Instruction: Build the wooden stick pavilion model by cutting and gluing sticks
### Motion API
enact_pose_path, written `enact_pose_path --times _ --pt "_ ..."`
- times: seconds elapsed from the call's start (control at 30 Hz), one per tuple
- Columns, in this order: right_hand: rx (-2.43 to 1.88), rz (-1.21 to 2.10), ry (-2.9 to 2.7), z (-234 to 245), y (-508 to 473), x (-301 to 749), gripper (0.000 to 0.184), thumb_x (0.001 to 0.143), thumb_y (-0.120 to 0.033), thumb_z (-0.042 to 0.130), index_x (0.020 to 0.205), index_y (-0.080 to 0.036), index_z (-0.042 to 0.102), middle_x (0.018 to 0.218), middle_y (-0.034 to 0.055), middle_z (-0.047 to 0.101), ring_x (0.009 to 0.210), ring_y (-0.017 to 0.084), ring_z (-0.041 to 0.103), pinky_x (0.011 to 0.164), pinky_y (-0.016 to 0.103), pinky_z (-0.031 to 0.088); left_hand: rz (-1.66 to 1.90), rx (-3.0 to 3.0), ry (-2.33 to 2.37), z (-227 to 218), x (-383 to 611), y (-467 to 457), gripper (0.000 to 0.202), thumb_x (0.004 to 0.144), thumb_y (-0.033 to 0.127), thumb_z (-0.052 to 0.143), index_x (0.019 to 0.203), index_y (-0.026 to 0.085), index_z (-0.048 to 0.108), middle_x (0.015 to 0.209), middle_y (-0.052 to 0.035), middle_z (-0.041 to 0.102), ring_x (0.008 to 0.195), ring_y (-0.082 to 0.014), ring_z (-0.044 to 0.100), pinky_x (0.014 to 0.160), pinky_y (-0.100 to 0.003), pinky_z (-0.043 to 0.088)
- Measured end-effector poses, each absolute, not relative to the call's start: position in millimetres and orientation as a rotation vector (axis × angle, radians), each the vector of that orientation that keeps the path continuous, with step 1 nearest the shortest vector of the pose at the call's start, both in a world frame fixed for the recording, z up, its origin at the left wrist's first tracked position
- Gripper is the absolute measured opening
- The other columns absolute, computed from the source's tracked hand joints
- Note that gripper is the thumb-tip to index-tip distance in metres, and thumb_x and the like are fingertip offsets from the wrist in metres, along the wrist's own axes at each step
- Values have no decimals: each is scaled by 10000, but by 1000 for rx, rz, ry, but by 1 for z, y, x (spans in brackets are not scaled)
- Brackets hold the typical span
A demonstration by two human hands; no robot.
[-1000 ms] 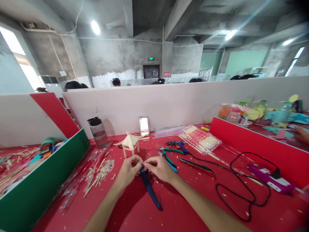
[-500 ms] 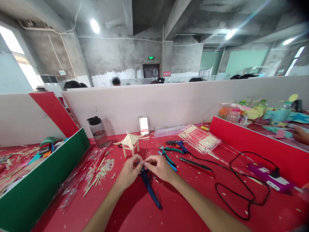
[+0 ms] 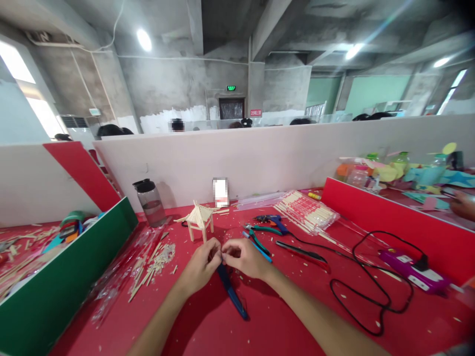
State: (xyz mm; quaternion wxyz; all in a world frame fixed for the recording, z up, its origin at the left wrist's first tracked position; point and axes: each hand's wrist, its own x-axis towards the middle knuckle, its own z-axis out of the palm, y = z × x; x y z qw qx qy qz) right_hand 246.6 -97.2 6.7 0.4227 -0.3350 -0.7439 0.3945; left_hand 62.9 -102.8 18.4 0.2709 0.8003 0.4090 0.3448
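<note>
Where the red table (image 3: pixel 222 326) comes closest to the viewer, two bare forearms reach in from the bottom edge and meet over its middle. The left hand (image 3: pixel 198 267) and the right hand (image 3: pixel 245 258) sit fingertip to fingertip, each with fingers curled narrow and pinched together on something too small to make out between them. Directly beneath the hands lies a blue-handled cutter (image 3: pixel 232 291), its handles pointing back toward the viewer and its head hidden under the fingers; whether either hand actually grips it cannot be told.

To the left of the hands, a scatter of short wooden sticks (image 3: pixel 154 264) and clear plastic wrap spreads over the table, next to a green divider (image 3: pixel 63 287). To the right, a black cable (image 3: pixel 371 291) loops across the surface to a purple power strip (image 3: pixel 411 274) near a red divider (image 3: pixel 393 222).

Just beyond the hands stands a small pavilion model (image 3: pixel 200 220) built of sticks, upright on four legs. Right of it lie green-handled pliers (image 3: pixel 260 236), a blue glue gun (image 3: pixel 272 221) and a wrapped bundle of sticks (image 3: pixel 308 212). Left of the model stands a dark-lidded water bottle (image 3: pixel 150 202) against a white partition (image 3: pixel 260 158). Beyond the partition, the tops of other people's heads show under a bare concrete ceiling.
</note>
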Motion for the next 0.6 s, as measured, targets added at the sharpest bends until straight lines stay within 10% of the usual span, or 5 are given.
enact_pose_path --times 0.6 --pt "-809 1168 -1810 9 -100 247 211 889 -296 566 940 -144 703 756 51 719 609 129 599 587 231 463 415 2444 1694 37 30 -92 238 895 266 381 716 197 522 658 -13 589 598 -159 531 556 -274 220"
